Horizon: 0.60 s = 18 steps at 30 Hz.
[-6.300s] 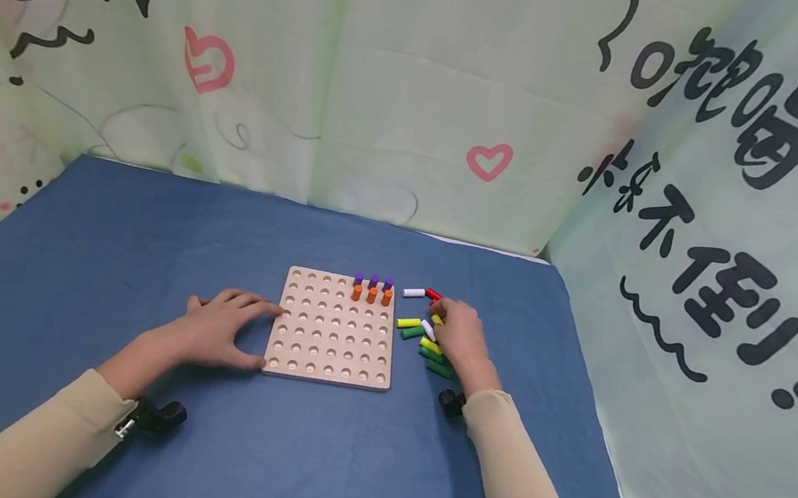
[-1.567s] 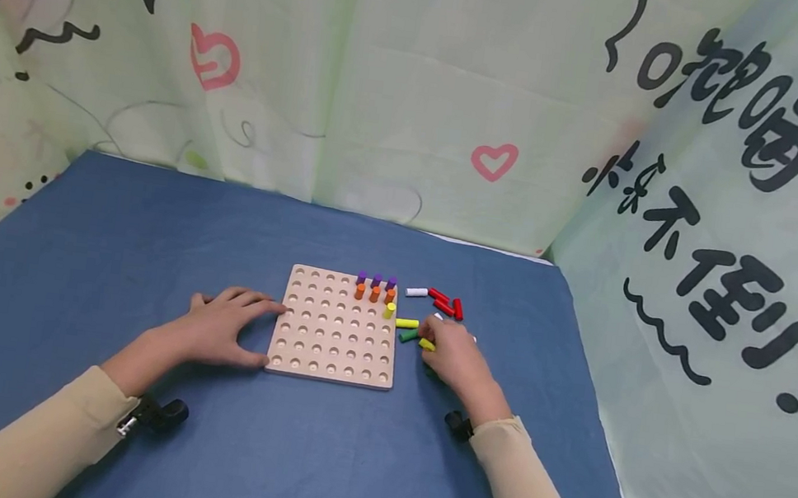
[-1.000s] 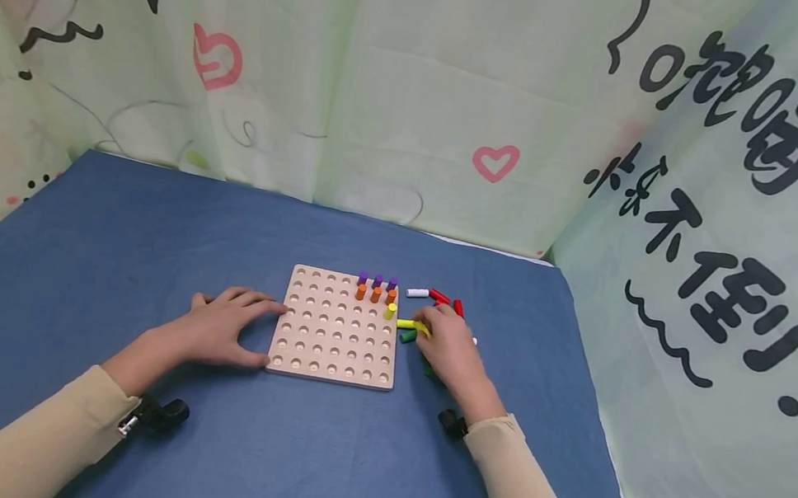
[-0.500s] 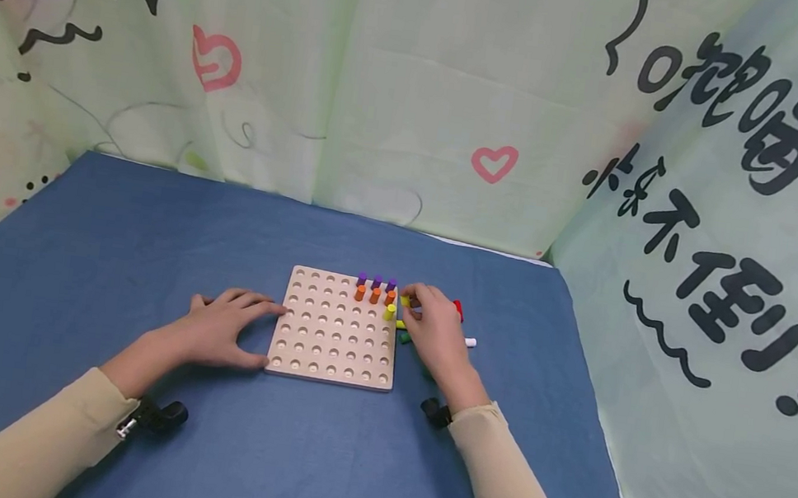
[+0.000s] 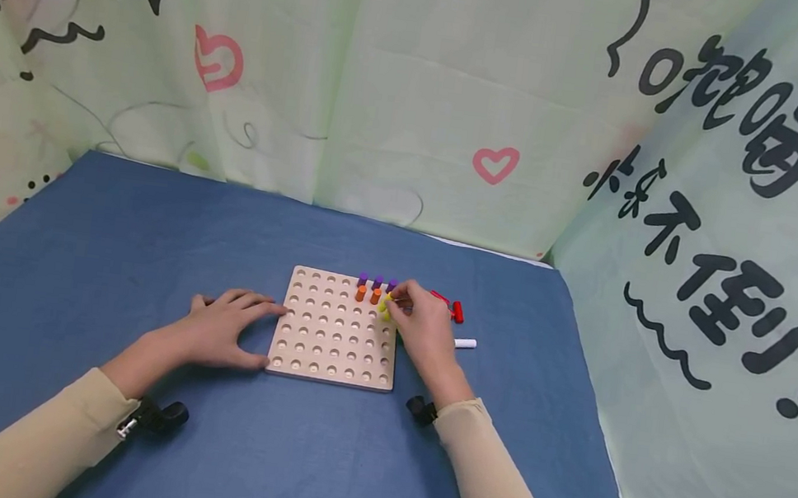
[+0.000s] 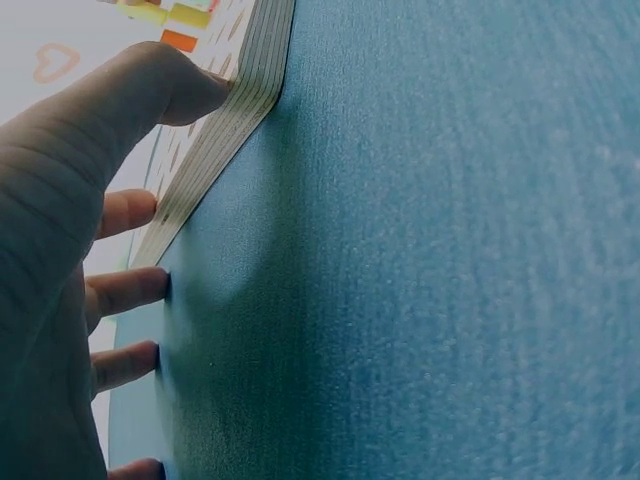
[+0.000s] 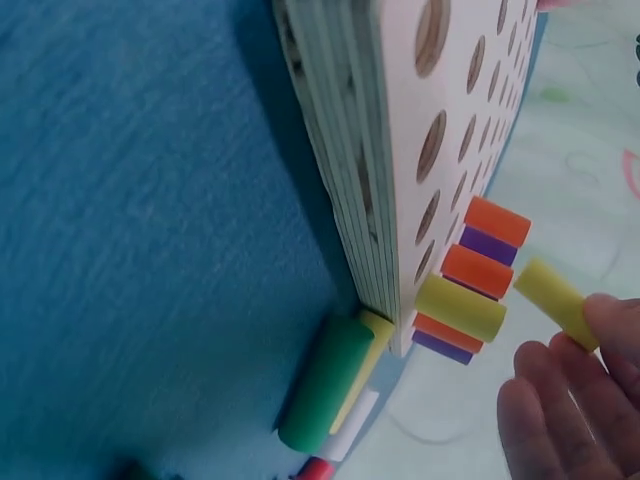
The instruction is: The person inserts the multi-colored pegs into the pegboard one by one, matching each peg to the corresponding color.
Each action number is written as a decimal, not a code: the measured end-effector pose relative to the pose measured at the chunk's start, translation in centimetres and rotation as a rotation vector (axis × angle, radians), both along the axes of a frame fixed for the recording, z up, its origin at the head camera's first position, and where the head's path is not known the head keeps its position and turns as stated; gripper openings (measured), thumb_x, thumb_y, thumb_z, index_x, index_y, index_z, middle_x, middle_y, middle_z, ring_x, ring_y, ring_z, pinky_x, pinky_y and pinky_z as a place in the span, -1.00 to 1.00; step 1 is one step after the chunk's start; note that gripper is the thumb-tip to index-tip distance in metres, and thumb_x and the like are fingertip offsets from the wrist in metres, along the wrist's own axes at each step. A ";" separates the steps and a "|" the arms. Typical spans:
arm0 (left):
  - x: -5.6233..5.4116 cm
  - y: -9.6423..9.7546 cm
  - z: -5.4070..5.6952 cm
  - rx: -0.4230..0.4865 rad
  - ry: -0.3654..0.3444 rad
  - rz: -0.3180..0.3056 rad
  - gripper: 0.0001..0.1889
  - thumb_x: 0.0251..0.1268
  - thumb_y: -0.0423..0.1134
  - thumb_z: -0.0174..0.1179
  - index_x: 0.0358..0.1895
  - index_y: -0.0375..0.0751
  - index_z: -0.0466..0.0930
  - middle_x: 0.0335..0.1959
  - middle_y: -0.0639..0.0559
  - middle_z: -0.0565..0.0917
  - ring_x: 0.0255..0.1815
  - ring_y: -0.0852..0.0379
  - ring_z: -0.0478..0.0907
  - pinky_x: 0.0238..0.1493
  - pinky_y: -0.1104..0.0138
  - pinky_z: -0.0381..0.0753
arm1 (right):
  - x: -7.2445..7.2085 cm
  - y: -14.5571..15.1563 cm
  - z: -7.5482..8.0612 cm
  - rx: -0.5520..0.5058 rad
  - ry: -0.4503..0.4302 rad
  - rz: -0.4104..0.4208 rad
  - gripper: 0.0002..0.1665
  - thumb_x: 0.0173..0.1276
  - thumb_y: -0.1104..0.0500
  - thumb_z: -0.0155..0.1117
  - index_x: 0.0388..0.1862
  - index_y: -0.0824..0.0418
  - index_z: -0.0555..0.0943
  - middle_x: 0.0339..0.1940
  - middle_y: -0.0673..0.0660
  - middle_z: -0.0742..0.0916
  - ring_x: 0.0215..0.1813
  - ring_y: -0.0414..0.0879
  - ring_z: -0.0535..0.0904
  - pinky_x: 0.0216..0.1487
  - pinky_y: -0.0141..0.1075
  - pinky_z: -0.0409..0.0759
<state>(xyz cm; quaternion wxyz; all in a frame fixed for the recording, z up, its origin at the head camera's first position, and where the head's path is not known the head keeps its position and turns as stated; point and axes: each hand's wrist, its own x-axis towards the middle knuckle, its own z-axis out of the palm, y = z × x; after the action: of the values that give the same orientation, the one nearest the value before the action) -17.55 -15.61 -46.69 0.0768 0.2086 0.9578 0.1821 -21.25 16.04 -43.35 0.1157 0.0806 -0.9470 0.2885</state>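
Observation:
A pale wooden pegboard (image 5: 316, 339) with rows of round holes lies on the blue cloth. My left hand (image 5: 228, 329) rests at its left side; in the left wrist view the thumb (image 6: 190, 95) touches the board's edge and the other fingers are spread. With thumb and fingertips, my right hand (image 5: 427, 327) pinches a yellow peg (image 7: 555, 302), held tilted above the board's right side. Just below it, another yellow peg (image 7: 462, 308) stands in a hole. Beyond that are orange pegs (image 5: 360, 293) and, in the far row, purple pegs (image 5: 363, 279), all upright.
Loose pegs lie right of the board, partly hidden by the right hand: a red peg (image 5: 457, 313), a white peg (image 5: 465, 344), and a green peg (image 7: 325, 385) close to the board's side. A printed curtain (image 5: 402, 100) hangs behind the table.
My right hand picked up a yellow peg from the loose pegs and carried it left over the board. Earlier, one yellow peg came to stand in the board. The left hand stays put.

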 end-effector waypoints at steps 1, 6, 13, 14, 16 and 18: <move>0.0 0.0 0.0 0.001 0.001 -0.002 -0.18 0.15 0.27 0.39 0.51 0.22 0.40 0.50 -0.06 0.43 0.52 -0.26 0.25 0.07 -0.46 0.20 | 0.0 -0.1 0.0 0.009 -0.009 -0.008 -0.82 0.35 0.19 0.50 -0.11 0.12 0.69 -0.13 0.08 0.82 -0.08 -0.05 0.76 0.00 -0.17 0.73; 0.0 0.0 0.0 0.004 0.004 -0.005 -0.19 0.14 0.27 0.39 0.50 0.21 0.41 0.49 -0.06 0.43 0.52 -0.26 0.25 0.06 -0.46 0.21 | -0.3 -0.4 -0.2 0.069 -0.054 -0.030 -0.83 0.34 0.12 0.52 -0.15 0.06 0.70 -0.09 0.08 0.82 -0.01 0.00 0.74 0.05 -0.14 0.72; 0.0 -0.1 -0.1 0.005 0.010 -0.004 -0.19 0.14 0.27 0.39 0.50 0.21 0.41 0.49 -0.05 0.44 0.51 -0.26 0.26 0.05 -0.45 0.21 | -0.5 -0.5 -0.6 0.132 -0.069 0.011 -0.90 0.36 0.09 0.50 -0.26 0.03 0.71 -0.18 0.04 0.80 -0.22 -0.06 0.60 -0.24 -0.25 0.58; 0.0 -0.1 0.0 0.005 0.010 -0.004 -0.18 0.14 0.27 0.39 0.50 0.21 0.41 0.49 -0.05 0.44 0.51 -0.26 0.26 0.05 -0.45 0.21 | -0.5 -0.5 -0.6 0.137 -0.070 0.017 -0.90 0.37 0.09 0.49 -0.27 0.03 0.71 -0.20 0.03 0.79 -0.25 -0.07 0.56 -0.28 -0.26 0.54; 0.0 -0.1 0.0 0.006 0.008 -0.003 -0.18 0.14 0.28 0.39 0.50 0.20 0.41 0.49 -0.06 0.43 0.51 -0.26 0.25 0.06 -0.46 0.20 | -0.6 -0.5 -0.7 0.149 -0.069 0.028 -0.90 0.38 0.08 0.48 -0.29 0.03 0.71 -0.23 0.01 0.78 -0.28 -0.09 0.54 -0.31 -0.28 0.48; 0.0 0.0 0.1 0.005 0.006 -0.003 -0.18 0.14 0.28 0.38 0.50 0.20 0.41 0.49 -0.06 0.43 0.52 -0.26 0.25 0.06 -0.46 0.20 | -0.6 -0.6 -0.8 0.158 -0.066 0.034 -0.90 0.38 0.08 0.48 -0.29 0.03 0.70 -0.25 0.00 0.78 -0.30 -0.10 0.53 -0.33 -0.29 0.45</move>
<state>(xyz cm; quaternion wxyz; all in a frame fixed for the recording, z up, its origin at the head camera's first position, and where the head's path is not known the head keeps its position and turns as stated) -17.52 -15.65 -46.62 0.0735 0.2110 0.9572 0.1837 -21.83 15.47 -44.15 0.0727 0.0962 -0.9686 0.2175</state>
